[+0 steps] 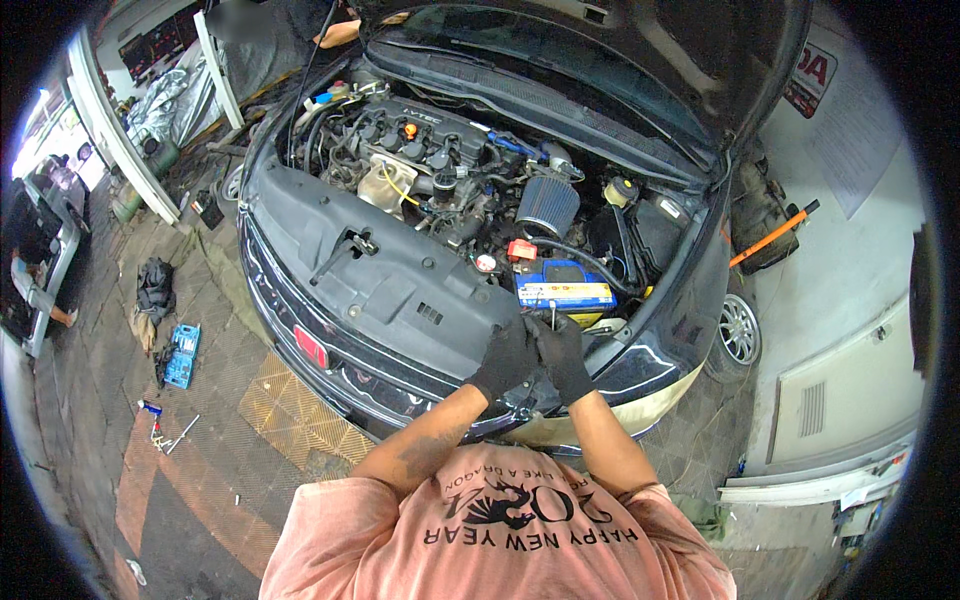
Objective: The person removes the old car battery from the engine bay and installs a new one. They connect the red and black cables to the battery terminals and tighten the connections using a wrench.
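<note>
Pink shirt [500,565] nearest; battery [566,292] just beyond right grip [562,358].

battery [567,291]: smooth plastic | cover panel [400,288]: matt plastic (faint sheen)

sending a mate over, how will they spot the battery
Start at the dark car with its raised hood. Under that hood, just beyond the gloved right hand, sits the battery. Its boxy blue-and-yellow case sets it apart from the red cover and grey cone filter nearby.
</note>
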Demonstrator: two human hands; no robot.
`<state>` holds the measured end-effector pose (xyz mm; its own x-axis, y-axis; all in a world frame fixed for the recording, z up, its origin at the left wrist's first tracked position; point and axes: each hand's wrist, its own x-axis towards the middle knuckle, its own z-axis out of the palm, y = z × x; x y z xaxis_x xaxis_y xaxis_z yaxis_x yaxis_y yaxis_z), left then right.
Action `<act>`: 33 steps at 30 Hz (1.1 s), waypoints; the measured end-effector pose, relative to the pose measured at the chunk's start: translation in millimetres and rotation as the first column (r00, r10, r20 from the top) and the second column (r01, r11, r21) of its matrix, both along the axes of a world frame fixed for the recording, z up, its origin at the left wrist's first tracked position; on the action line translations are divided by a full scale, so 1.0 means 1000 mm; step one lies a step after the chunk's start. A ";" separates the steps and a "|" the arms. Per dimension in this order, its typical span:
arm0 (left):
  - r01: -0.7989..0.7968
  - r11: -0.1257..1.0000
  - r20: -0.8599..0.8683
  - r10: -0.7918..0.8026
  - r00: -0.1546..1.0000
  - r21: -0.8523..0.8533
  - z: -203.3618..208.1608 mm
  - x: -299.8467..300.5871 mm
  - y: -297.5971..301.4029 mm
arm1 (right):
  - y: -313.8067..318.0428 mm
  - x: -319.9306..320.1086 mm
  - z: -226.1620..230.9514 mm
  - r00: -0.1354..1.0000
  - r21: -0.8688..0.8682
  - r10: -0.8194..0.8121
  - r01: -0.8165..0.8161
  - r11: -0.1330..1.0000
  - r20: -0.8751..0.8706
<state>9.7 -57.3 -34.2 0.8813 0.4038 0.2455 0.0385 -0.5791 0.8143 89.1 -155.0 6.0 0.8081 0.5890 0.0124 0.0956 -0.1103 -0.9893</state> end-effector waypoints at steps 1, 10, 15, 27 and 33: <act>-0.013 1.000 0.094 0.015 0.995 -0.027 0.004 -0.002 -0.004 | 0.002 0.005 -0.003 0.999 0.008 -0.010 0.009 1.000 0.036; 0.063 0.998 0.320 -0.061 0.946 0.004 0.038 -0.024 -0.021 | 0.015 0.034 0.009 0.997 0.057 -0.074 0.074 0.996 -0.014; 0.158 0.967 0.134 -0.187 0.973 0.198 0.060 -0.030 -0.011 | 0.008 0.089 -0.028 0.999 -0.129 0.037 -0.034 0.991 0.020; -0.267 0.887 0.328 0.142 0.934 0.377 0.052 0.038 0.128 | 0.040 0.091 0.009 0.899 -0.554 0.367 -0.185 0.812 0.238; 0.019 0.960 0.095 -0.047 0.994 0.279 0.044 0.080 0.150 | 0.040 0.128 -0.060 0.834 -0.457 0.279 -0.037 0.889 0.476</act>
